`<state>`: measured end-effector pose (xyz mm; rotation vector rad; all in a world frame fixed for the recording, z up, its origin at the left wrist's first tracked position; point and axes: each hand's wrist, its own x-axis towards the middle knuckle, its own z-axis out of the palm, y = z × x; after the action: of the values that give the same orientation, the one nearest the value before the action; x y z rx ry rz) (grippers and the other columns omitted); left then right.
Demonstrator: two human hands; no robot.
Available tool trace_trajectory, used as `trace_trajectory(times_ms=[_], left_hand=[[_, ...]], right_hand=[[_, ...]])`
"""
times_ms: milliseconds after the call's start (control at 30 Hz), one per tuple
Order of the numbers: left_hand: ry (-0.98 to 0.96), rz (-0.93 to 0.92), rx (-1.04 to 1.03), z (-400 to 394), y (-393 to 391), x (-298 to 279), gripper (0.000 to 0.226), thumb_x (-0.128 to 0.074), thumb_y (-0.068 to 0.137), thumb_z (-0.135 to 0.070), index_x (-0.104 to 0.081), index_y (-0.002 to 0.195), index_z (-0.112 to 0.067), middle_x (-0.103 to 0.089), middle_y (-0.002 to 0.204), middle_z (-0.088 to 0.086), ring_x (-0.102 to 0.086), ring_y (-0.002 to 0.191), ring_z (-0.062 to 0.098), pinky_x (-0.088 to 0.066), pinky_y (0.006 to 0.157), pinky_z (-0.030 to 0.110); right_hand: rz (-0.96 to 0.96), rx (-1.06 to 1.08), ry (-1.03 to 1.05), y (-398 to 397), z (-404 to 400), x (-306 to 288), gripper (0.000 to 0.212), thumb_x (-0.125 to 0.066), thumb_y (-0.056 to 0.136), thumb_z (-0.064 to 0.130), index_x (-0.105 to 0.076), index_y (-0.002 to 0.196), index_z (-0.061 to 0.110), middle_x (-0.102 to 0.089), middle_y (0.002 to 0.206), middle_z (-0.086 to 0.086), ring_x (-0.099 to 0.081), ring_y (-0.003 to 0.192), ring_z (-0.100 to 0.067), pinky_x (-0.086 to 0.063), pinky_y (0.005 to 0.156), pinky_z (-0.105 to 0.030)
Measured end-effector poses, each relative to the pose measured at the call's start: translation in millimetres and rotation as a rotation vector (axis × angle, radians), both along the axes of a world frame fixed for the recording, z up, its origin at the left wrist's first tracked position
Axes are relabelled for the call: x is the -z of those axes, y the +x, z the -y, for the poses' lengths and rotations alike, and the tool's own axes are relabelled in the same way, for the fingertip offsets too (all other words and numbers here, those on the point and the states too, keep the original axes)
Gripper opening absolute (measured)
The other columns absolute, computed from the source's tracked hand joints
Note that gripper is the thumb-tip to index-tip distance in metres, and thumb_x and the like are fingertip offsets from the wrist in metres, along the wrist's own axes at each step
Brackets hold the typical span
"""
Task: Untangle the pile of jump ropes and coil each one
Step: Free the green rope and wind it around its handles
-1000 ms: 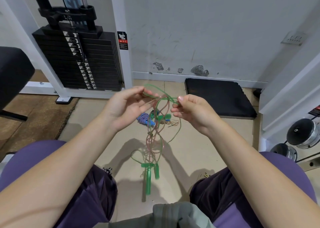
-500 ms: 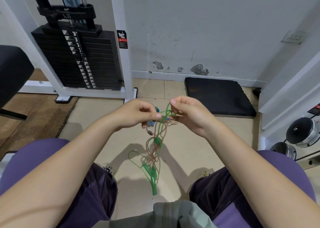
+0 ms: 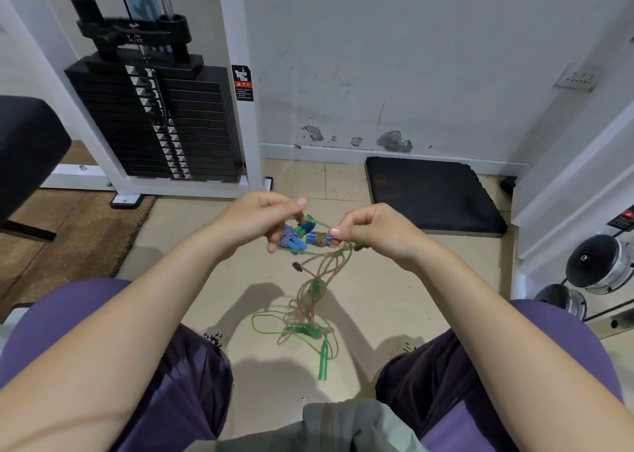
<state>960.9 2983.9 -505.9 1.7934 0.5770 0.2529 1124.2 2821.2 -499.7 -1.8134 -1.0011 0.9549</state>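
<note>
- A seated person holds a tangle of jump ropes (image 3: 319, 280) in the air between the knees, above a tiled floor (image 3: 394, 280)
- The left hand (image 3: 264, 216) pinches a green cord (image 3: 320, 222) between thumb and curled fingers at the top of the tangle
- The right hand (image 3: 374, 230) grips the green and pinkish cords with its fingers curled round them
- The two hands are near each other, with the green cord between them
- The tangle hangs from the right hand; a green handle (image 3: 323, 362) dangles at its lowest point
- On the floor beyond the hands lie coiled ropes (image 3: 303, 237) with blue handles, one wound in blue-white cord, another in tan cord
- A black weight stack (image 3: 154, 122) stands at left by the wall, a black mat (image 3: 432, 194) at right and chrome dumbbells (image 3: 597, 269) at far right
</note>
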Motion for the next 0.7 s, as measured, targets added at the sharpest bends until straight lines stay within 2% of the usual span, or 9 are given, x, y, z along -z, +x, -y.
trace_trajectory(times_ms=[100,233,300,367,433,500,533,600,700], left_hand=[[0.036,-0.095,0.168,9.8,-0.1,3.8,0.033,-0.061,0.093,-0.051,-0.073,0.074,-0.027,-0.064,0.061,0.003,-0.062,0.051,0.019,-0.052,0.067,0.015],[0.040,-0.104,0.252,14.4,2.7,8.3,0.029,-0.063,0.095,-0.035,-0.069,0.080,-0.010,-0.060,0.059,0.002,-0.052,0.046,0.014,-0.046,0.055,0.023],[-0.056,0.036,0.155,9.2,5.6,5.1,0.027,-0.059,0.097,-0.026,-0.063,0.078,-0.007,-0.056,0.054,-0.001,-0.048,0.044,0.011,-0.049,0.063,0.027],[-0.335,0.274,-0.061,-3.0,6.9,-3.5,0.026,-0.050,0.101,-0.019,-0.056,0.077,-0.009,-0.048,0.050,-0.003,-0.047,0.045,0.011,-0.055,0.074,0.033],[-0.501,0.402,-0.200,-18.7,3.7,-12.2,0.030,-0.046,0.103,-0.020,-0.052,0.075,-0.011,-0.045,0.052,-0.003,-0.047,0.046,0.013,-0.057,0.072,0.033],[-0.372,0.287,-0.228,-25.2,0.0,-13.6,0.039,-0.048,0.103,-0.027,-0.056,0.068,-0.011,-0.050,0.052,0.002,-0.050,0.045,0.019,-0.053,0.067,0.035],[-0.254,0.169,-0.195,-22.9,-1.0,-12.9,0.045,-0.049,0.102,-0.033,-0.059,0.065,-0.010,-0.054,0.053,0.007,-0.052,0.044,0.023,-0.050,0.065,0.035],[-0.084,-0.042,-0.064,-10.0,-0.5,-9.4,0.054,-0.050,0.099,-0.048,-0.064,0.068,-0.006,-0.061,0.056,0.013,-0.057,0.045,0.026,-0.051,0.061,0.031],[0.005,-0.153,0.159,13.9,3.6,0.9,0.050,-0.053,0.094,-0.055,-0.069,0.076,-0.011,-0.067,0.061,0.008,-0.060,0.049,0.019,-0.051,0.062,0.021]], right_hand=[[0.025,-0.020,-0.016,-3.3,-1.3,3.1,0.014,-0.081,0.079,0.022,-0.074,0.072,0.011,-0.063,0.070,-0.002,-0.048,0.066,-0.009,-0.037,0.063,-0.023],[0.016,-0.117,-0.033,-6.4,-3.2,8.6,0.009,-0.079,0.081,0.019,-0.076,0.084,0.011,-0.069,0.076,0.009,-0.058,0.071,0.001,-0.045,0.072,-0.015],[0.037,-0.106,-0.038,-3.1,-2.2,8.3,0.009,-0.078,0.082,0.021,-0.077,0.085,0.013,-0.071,0.080,0.007,-0.059,0.072,0.003,-0.044,0.072,-0.011],[0.055,-0.078,-0.048,2.9,0.2,6.4,0.009,-0.076,0.085,0.024,-0.078,0.084,0.015,-0.072,0.079,0.008,-0.058,0.070,0.005,-0.043,0.067,-0.007],[0.058,-0.051,-0.040,8.1,2.1,4.7,0.012,-0.072,0.088,0.026,-0.077,0.083,0.017,-0.070,0.077,0.007,-0.055,0.070,0.001,-0.041,0.067,-0.012],[0.046,-0.037,-0.022,9.5,2.8,3.4,0.013,-0.071,0.088,0.025,-0.075,0.081,0.015,-0.068,0.079,0.002,-0.053,0.073,-0.005,-0.040,0.071,-0.019],[0.036,-0.041,-0.016,8.3,2.5,2.6,0.013,-0.072,0.088,0.024,-0.074,0.080,0.014,-0.068,0.078,0.002,-0.054,0.071,-0.004,-0.041,0.070,-0.017],[0.052,-0.077,-0.036,2.9,0.9,1.9,0.012,-0.075,0.085,0.023,-0.074,0.078,0.013,-0.069,0.076,0.003,-0.056,0.069,-0.001,-0.042,0.068,-0.013],[0.113,-0.139,-0.078,-6.9,-2.6,4.1,0.017,-0.077,0.083,0.025,-0.076,0.082,0.009,-0.065,0.078,-0.002,-0.051,0.074,-0.007,-0.037,0.069,-0.023]])
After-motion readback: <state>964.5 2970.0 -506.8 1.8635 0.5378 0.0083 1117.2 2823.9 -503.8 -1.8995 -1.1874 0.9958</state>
